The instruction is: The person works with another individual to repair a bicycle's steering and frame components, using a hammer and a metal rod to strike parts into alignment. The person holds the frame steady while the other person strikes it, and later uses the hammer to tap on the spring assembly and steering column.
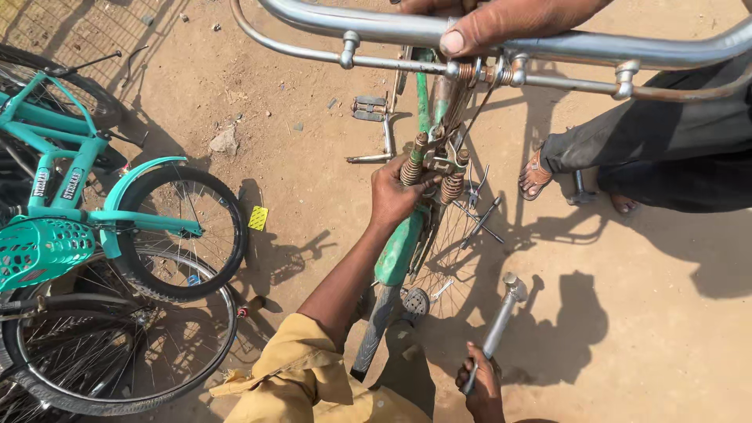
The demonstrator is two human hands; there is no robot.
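My left hand (394, 193) grips a rusty coil spring (412, 166) on a green bicycle (398, 249), just below its chrome handlebar (368, 23). A second spring (453, 184) sits beside it to the right. My right hand (479, 384), low near the frame's bottom edge, is shut on the shaft of a silver metal hammer-like tool (502, 315) that points up and away. Another person's hand (501, 23) presses on the handlebar from the top. The bicycle's spoked wheel (448, 270) shows under the springs.
A teal bicycle (74, 184) and loose tyred wheels (125, 337) crowd the left side. The other person's sandalled foot (535, 176) and dark trouser leg (666, 149) stand at the right. A pedal (370, 107), a stone (225, 141), a yellow card (258, 218) and small tools (482, 215) lie on the dirt.
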